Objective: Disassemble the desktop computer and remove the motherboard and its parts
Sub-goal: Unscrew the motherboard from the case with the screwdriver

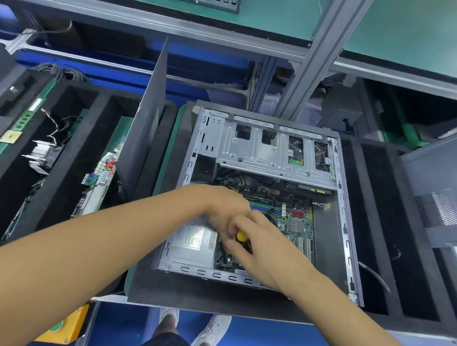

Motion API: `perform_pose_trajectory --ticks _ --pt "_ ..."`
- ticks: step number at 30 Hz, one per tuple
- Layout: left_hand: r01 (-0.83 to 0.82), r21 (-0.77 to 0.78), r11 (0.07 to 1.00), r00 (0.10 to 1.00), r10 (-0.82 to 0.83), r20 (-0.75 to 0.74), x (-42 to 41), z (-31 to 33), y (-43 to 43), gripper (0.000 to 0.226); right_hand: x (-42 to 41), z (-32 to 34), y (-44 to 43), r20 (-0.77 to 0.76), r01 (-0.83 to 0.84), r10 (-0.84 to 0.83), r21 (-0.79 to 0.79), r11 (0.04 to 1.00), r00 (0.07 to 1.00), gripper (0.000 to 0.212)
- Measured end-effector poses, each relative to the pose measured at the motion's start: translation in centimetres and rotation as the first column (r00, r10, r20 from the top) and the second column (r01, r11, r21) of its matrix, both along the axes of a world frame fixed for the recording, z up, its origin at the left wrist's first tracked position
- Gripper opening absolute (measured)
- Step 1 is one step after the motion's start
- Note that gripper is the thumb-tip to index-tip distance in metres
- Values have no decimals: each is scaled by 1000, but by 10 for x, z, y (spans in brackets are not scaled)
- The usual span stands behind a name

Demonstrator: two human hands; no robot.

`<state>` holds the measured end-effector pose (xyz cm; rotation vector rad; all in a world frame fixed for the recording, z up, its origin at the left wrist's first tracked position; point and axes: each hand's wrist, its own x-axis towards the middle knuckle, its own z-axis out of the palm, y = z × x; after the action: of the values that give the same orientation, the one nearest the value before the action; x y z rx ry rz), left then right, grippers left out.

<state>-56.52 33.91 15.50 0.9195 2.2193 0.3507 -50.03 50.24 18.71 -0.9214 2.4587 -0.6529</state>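
Hands together over the motherboard [297, 221]: right hand [261, 245] grips a yellow screwdriver [241, 236], left hand [225, 207] unclear.

Open computer case [346, 228] seen from above: inside it, right hand [261, 244] grips a yellow-handled screwdriver [241, 236] over the motherboard [298, 227], left hand [226, 209] close against it; a side panel [143, 133] stands at the case's left.

The left hand [224, 211] and right hand [262, 242] hid the shaft and tip of the yellow-capped black screwdriver [241, 236]; at their 9 o'clock, print on the silver power-supply box [183, 256] was unreadably small.
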Motion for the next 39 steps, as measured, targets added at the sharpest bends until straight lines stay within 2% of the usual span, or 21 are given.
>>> perform_pose_trajectory --ticks 4,6,8,13,17,21,24,28,30,33,39 --pt "-43 17 999 999 43 13 1 1 0 34 0 -5 -2 -180 137 -115 115 984 977 28" --pt "-40 25 999 999 40 -10 1 0 1 37 0 -8 -3 -239 158 -112 182 971 964 35" --pt "-35 34 999 999 34 25 0 0 0 34 1 -9 -4 -204 126 -89 174 977 975 33" --pt "-54 31 998 985 48 168 -5 3 1 22 -3 -2 0 -117 34 -29 40 999 993 15" --pt "-73 34 997 993 70 95 -2 0 0 30 0 -5 2 -85 79 -76 26 997 993 21" --pt "-97 29 995 994 98 -50 5 -3 -2 29 3 -11 0 -147 114 -90 163 980 985 35" --pt "-93 31 995 996 92 8 5 0 -2 33 1 -12 1 -139 73 -55 127 989 989 28" --pt "-106 38 994 991 102 85 -2 5 -8 23 -1 -7 6 -129 -36 41 41 999 991 21" --pt "-144 55 988 984 137 115 -3 5 -10 33 -1 -7 9 -134 -98 105 58 993 985 23" --pt "-196 44 980 979 193 57 1 1 -7 51 -1 -10 10 -154 -142 159 115 983 975 27" --pt "-263 38 964 964 264 -14 5 -5 -7 48 0 -13 7 -137 -147 151 39 988 979 8"
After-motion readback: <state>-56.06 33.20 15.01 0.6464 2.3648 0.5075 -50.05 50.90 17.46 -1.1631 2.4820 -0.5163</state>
